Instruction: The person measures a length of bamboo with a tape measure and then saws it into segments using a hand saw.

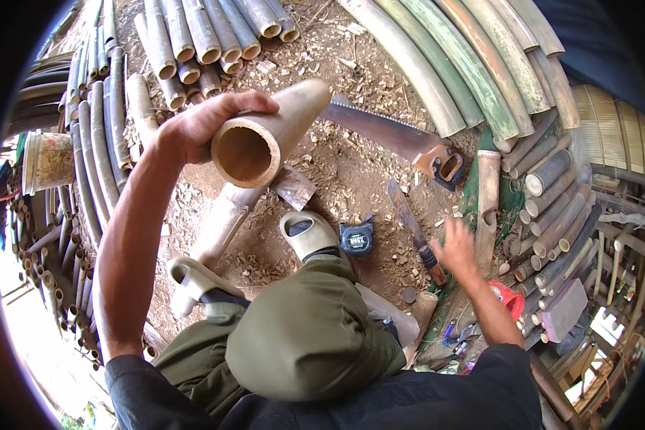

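My left hand (211,118) grips a short, thick bamboo tube (292,125), fingers wrapped over its side. The tube's hollow cut end faces me, raised above the ground. My right hand (456,249) is off to the right, fingers spread and nothing visible in them. Closest to it lies a long knife (407,213) with a worn, rusty blade and a dark-wrapped handle. Farther out rests a handsaw (383,132) with a brown wooden grip. Between my feet and the knife sits a dark tape measure (356,238).
Bamboo poles (211,32) are stacked at the far left, with split green lengths (473,68) at the far right. Cut sections (555,215) pile up on the right. A bamboo piece (226,218) lies by my sandals (309,234). Wood chips litter the dirt. A dirty bucket (48,163) stands left.
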### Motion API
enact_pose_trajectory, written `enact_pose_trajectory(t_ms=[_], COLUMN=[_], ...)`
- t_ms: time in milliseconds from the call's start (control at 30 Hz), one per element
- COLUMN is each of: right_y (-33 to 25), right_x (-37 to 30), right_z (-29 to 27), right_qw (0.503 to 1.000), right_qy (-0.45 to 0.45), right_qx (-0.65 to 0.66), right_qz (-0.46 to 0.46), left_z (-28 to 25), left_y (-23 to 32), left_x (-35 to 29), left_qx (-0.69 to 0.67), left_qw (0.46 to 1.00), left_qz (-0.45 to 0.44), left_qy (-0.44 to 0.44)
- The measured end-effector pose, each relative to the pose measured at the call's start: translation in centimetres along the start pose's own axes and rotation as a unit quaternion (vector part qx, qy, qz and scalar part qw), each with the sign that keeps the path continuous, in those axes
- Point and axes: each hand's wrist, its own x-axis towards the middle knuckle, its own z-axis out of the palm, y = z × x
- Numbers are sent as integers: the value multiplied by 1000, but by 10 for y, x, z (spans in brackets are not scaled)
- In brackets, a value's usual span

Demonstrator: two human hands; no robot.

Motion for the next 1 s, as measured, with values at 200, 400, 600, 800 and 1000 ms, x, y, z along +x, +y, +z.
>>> enact_pose_trajectory(t_ms=[200, 400, 600, 800, 1000], right_y=[-6, -18, -133, -253, -286], right_x=[-59, -94, -149, -65, -40], right_z=[112, 81, -59, -131, -166], right_qw=[988, 955, 768, 779, 807], right_qy=[113, 206, 42, 277, 284], right_qx=[82, 215, 635, 501, 435], right_qz=[67, 3, -68, -256, -281], left_z=[10, 13, 9, 12, 19], left_y=[-2, -32, -97, -123, -133], left_x=[-10, -17, -25, -13, -10], left_qx=[14, -32, -186, -324, -339], left_qw=[999, 990, 938, 891, 892], left_qz=[-2, 48, 262, 298, 291], left_qy=[46, 132, 128, 113, 70])
